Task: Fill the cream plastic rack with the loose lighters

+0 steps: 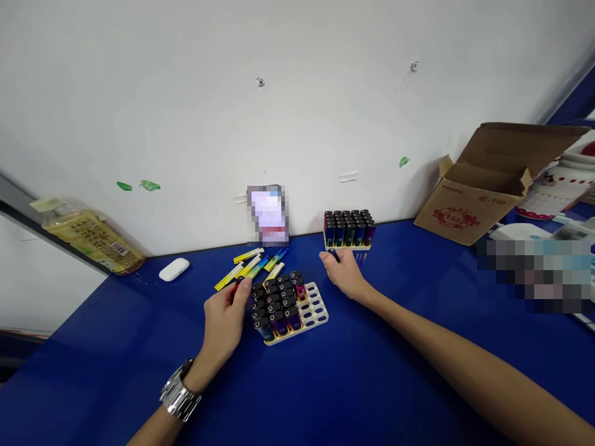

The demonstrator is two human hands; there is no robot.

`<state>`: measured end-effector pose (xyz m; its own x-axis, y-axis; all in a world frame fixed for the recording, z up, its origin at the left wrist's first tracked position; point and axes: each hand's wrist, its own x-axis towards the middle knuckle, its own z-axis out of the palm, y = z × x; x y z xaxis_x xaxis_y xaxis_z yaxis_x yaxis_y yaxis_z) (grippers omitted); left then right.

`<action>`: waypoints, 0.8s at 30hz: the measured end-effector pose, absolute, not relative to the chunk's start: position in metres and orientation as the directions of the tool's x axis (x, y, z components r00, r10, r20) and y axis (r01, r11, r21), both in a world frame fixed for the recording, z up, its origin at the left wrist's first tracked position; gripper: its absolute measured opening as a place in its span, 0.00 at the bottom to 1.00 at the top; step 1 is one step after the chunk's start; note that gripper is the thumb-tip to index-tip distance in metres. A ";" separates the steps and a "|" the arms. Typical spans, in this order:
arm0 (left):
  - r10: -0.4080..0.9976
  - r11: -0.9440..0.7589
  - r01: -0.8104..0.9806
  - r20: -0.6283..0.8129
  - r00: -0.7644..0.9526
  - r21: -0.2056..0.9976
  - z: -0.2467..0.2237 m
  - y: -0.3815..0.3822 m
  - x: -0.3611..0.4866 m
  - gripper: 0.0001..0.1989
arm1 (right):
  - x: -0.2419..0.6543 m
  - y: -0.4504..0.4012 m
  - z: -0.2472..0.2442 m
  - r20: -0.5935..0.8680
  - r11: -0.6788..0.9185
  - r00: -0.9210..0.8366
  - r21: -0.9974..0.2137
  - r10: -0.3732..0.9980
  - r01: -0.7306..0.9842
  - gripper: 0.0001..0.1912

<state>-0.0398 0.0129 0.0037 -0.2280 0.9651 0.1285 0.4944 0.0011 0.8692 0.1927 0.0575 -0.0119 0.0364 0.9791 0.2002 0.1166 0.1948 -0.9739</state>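
Note:
My left hand (223,322), a metal watch on its wrist, is closed around a dark red lighter (238,285) just left of a white tray (320,314). Several lighters (274,306) with black ends and shiny coloured bodies stand upright in that tray; bare oval holes show on its right side. Farther right, my right hand (346,275) grips another dark lighter (333,254) in its fingers, below a second tray. That back tray (353,248) carries tight rows of upright lighters (348,229). Yellow, silver and blue strips (246,266), flat and glossy, lie loose behind my left hand.
Against the white wall leans a phone (268,214), its screen blurred. A white earbud case (174,269) and a yellow-labelled bottle (90,238) are on the left. On the right stand an open cardboard box (465,210) and a white-and-red container (553,186). The table (297,390) is blue.

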 end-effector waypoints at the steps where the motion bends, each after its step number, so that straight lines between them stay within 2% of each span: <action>1: 0.965 0.002 0.499 0.130 -0.228 0.867 0.004 0.013 -0.040 0.24 | 0.193 0.057 -0.012 0.200 0.195 0.040 -0.974 0.979 0.113 0.22; 5: 0.964 0.004 0.508 0.131 -0.230 0.861 0.004 0.012 -0.039 0.24 | 0.193 0.057 -0.014 0.197 0.194 0.047 -0.978 0.979 0.076 0.24; 10: 0.963 0.005 0.511 0.133 -0.234 0.860 0.005 0.012 -0.039 0.24 | 0.194 0.054 -0.007 0.178 0.174 -0.084 -0.983 0.980 -0.055 0.26; 12: 0.962 0.004 0.513 0.136 -0.236 0.858 0.006 0.012 -0.039 0.24 | 0.195 0.052 -0.001 0.217 0.203 -0.123 -0.972 0.968 -0.113 0.27; 14: 0.961 0.004 0.519 0.140 -0.238 0.855 0.006 0.013 -0.040 0.25 | 0.198 0.050 0.006 0.286 0.266 -0.166 -0.955 0.944 -0.135 0.23; 18: 0.960 0.014 0.515 0.133 -0.247 0.857 0.005 0.014 -0.040 0.26 | 0.205 0.047 0.016 0.340 0.353 -0.299 -0.936 0.892 -0.012 0.16; 21: 0.961 0.012 0.512 0.132 -0.245 0.859 0.004 0.014 -0.041 0.26 | 0.209 0.045 0.018 0.419 0.478 -0.342 -0.872 0.841 0.108 0.14; 24: 0.962 0.012 0.514 0.131 -0.241 0.858 0.003 0.014 -0.041 0.26 | 0.207 0.042 0.014 0.410 0.474 -0.397 -0.877 0.821 0.074 0.13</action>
<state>-0.0410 0.0136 0.0033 -0.2406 0.9618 0.1309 0.5138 0.0118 0.8578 0.2070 0.0418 0.0144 -0.3974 0.8208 0.4103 0.0737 0.4742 -0.8773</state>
